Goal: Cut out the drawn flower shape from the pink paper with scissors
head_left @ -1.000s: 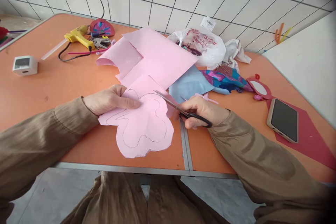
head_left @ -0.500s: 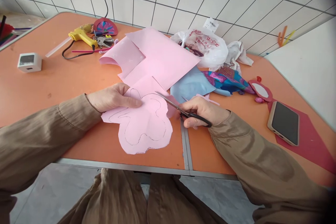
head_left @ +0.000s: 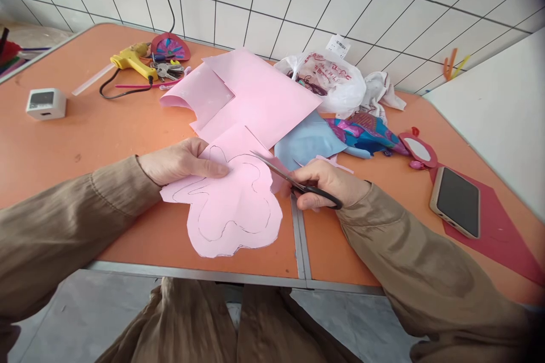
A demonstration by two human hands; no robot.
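Note:
My left hand [head_left: 179,161] pinches the upper left edge of a pink paper sheet [head_left: 232,204] that bears a pencilled lobed outline. The sheet hangs partly over the front edge of the orange table [head_left: 97,136]. My right hand [head_left: 327,181] is closed round black-handled scissors [head_left: 293,181]. Their blades point left into the paper's upper right edge, along the drawn line.
Larger pink sheets [head_left: 259,96] and a blue sheet [head_left: 306,139] lie behind. A yellow glue gun [head_left: 131,61], keys [head_left: 168,70] and a white cube [head_left: 45,103] sit at the left. At the right are a plastic bag [head_left: 327,76], a small mirror [head_left: 419,149], and a phone [head_left: 456,202] on red paper [head_left: 502,232].
The scissors and the pink sheet have barely shifted; the blades stay at the same spot on the outline. The view has moved slightly.

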